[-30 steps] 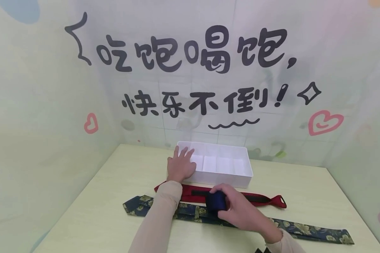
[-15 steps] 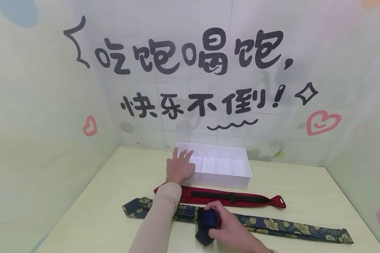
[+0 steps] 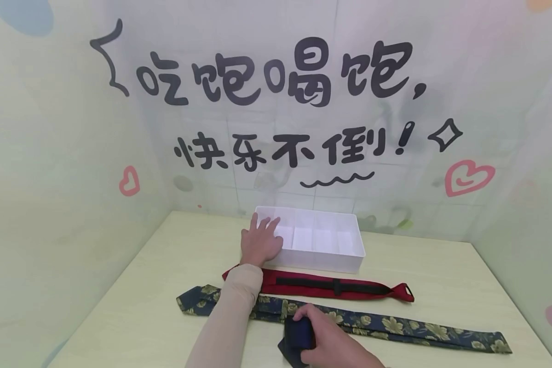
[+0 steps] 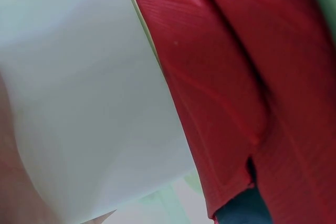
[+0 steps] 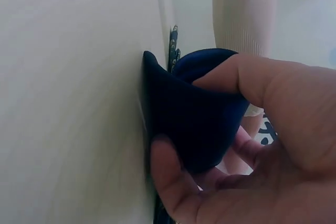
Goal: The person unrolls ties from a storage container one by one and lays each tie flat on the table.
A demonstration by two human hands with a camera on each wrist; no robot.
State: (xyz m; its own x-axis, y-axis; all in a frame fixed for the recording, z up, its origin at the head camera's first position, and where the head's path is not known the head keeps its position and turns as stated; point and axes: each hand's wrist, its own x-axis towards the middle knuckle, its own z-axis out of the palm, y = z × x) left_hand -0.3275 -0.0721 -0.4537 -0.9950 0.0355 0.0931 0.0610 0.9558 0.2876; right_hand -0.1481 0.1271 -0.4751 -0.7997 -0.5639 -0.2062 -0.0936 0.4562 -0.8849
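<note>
My left hand (image 3: 259,244) rests on the left end of a white divided box (image 3: 322,259), fingers spread over its rim. My right hand (image 3: 328,340) grips a rolled navy necktie (image 3: 299,333) low over the table, with a pointed end sticking out toward the front. In the right wrist view, thumb and fingers curl round the navy roll (image 5: 194,114). Just behind it, a navy necktie with gold flowers (image 3: 391,324) lies stretched across the table, partly under the left sleeve. A red necktie (image 3: 313,287) with a black strap lies between it and the box.
The pale table (image 3: 138,286) is enclosed by light printed curtains (image 3: 73,153) at the back and sides. The box stands close to the back curtain, its compartments split by thin dividers. My left forearm (image 3: 230,317) crosses over both flat ties.
My right hand has moved toward the front and a little left with the rolled navy necktie, off the red tie. Its pointed end has come into view. My left hand has stayed on the box.
</note>
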